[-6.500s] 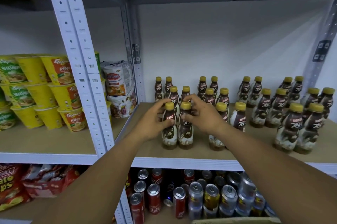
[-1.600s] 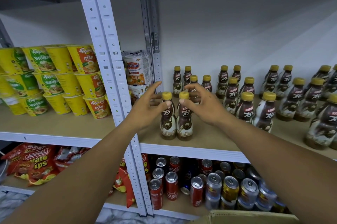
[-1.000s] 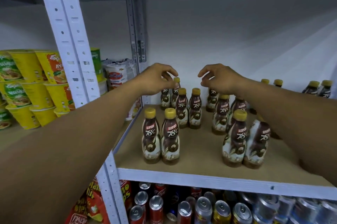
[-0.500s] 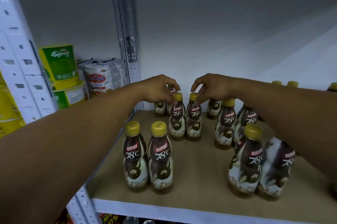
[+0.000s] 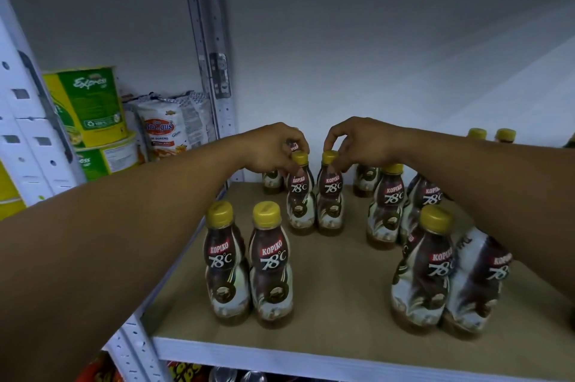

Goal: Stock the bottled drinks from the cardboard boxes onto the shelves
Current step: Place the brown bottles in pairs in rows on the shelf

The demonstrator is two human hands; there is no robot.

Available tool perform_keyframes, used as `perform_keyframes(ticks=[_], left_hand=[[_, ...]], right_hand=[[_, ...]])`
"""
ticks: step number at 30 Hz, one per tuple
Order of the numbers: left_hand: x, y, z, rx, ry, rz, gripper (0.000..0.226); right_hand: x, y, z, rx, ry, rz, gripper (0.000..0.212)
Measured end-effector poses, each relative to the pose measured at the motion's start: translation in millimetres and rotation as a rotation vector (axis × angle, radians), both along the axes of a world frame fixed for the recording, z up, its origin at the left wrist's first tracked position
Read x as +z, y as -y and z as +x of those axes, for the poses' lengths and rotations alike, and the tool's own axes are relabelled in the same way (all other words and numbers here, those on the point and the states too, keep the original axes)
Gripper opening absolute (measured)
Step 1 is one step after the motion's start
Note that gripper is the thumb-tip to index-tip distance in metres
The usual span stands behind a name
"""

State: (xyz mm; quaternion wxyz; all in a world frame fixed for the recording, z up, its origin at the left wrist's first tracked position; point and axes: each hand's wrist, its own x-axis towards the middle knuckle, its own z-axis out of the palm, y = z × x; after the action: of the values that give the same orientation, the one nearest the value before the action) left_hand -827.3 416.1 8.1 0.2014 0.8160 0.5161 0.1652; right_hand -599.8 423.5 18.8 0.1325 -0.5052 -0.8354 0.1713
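Brown coffee bottles with yellow caps stand in pairs on the wooden shelf [image 5: 336, 294]. My left hand [image 5: 273, 148] pinches the cap of the left bottle [image 5: 299, 195] of a middle pair. My right hand [image 5: 357, 142] pinches the cap of the right bottle [image 5: 330, 195] beside it. Both bottles stand upright on the board, touching each other. A front pair [image 5: 249, 266] stands near the shelf's front edge. Another pair [image 5: 448, 272] stands at the front right under my right forearm.
More bottle pairs [image 5: 385, 204] fill the back and right of the shelf. A white perforated upright [image 5: 211, 64] divides this bay from green and yellow noodle cups [image 5: 87, 104] and a noodle bag [image 5: 161, 129] on the left. Snack bags [image 5: 183, 370] show below.
Both hands left the front pair, reached deeper over the shelf and closed their fingertips on the caps of the middle pair. The camera moved closer to the shelf.
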Motion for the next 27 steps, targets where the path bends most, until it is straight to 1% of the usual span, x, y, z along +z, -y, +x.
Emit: perform_keyframes(ticks=[6,12,17,22,27], left_hand=[[-1,7,-16,0.038,0.002,-0.004,0.045],[-3,20,-38,0.09,0.021,0.029,0.038],[-10,30,-50,0.152,0.084,0.033,0.039],[-15,39,-57,0.206,0.132,0.045,0.039],[-15,46,-59,0.231,0.162,0.044,0.037]], right_hand=[[2,7,-10,0.018,-0.014,-0.011,0.031],[4,13,-30,0.045,-0.009,-0.039,0.031],[2,15,-46,0.057,-0.019,-0.029,0.031],[0,18,-59,0.063,-0.068,-0.03,0.029],[-3,23,-72,0.075,-0.089,-0.013,0.033]])
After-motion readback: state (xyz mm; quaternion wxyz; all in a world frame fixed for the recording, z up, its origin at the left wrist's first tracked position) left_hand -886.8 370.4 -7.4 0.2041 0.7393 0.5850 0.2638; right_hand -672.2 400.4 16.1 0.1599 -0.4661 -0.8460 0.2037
